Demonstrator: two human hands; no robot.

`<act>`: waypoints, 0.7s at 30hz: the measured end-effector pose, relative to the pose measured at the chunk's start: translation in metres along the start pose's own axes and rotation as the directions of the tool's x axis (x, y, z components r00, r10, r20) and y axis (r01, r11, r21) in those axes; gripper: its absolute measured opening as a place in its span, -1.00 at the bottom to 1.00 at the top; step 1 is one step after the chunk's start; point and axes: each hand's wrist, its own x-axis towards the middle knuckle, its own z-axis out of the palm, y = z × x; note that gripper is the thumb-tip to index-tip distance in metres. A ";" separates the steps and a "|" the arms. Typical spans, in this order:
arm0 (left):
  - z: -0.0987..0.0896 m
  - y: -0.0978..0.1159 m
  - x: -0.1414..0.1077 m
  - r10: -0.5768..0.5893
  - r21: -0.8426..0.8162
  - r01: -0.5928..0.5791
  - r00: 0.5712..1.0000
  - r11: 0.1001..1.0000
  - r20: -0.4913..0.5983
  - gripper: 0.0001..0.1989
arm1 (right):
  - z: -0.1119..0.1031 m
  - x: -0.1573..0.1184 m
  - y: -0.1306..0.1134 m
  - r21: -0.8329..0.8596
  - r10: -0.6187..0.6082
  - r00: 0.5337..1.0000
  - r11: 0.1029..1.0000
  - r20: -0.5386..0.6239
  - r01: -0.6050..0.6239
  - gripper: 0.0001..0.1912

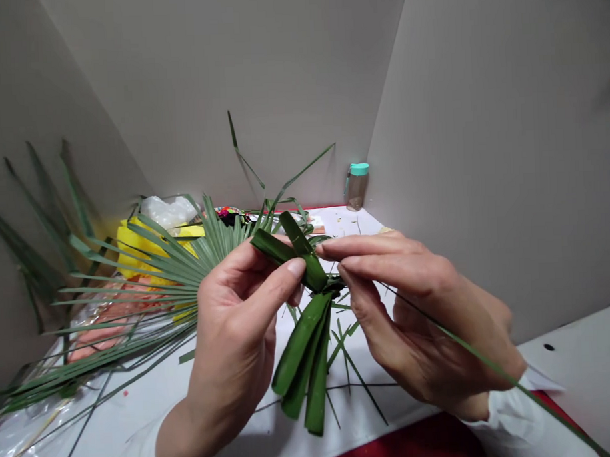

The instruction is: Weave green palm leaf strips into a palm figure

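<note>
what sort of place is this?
Probably a small craft booth or cubicle: grey partition walls stand around a white table, cut leaf scraps lie scattered on it, and a folded leaf piece is held over it.

Left grip pinched; right grip pinched alongside.

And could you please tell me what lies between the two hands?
In the head view, folded green leaf strips lie between the left hand and right hand, pinched in the left.
</note>
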 end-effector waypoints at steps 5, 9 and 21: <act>0.001 0.000 0.000 0.006 -0.002 -0.006 1.000 1.000 0.009 -0.85 | -0.008 0.006 -0.001 -0.039 0.024 0.995 0.999 0.095 -0.021 -0.53; 0.000 -0.002 0.001 0.023 -0.002 -0.023 1.000 1.000 0.012 -0.88 | -0.012 0.013 -0.004 -0.072 -0.039 0.986 0.996 0.164 0.051 -0.65; -0.006 -0.010 -0.002 0.178 0.106 -0.176 0.984 0.979 -0.012 -0.88 | -0.006 0.010 -0.001 -0.029 0.008 0.997 1.000 0.071 -0.006 -0.69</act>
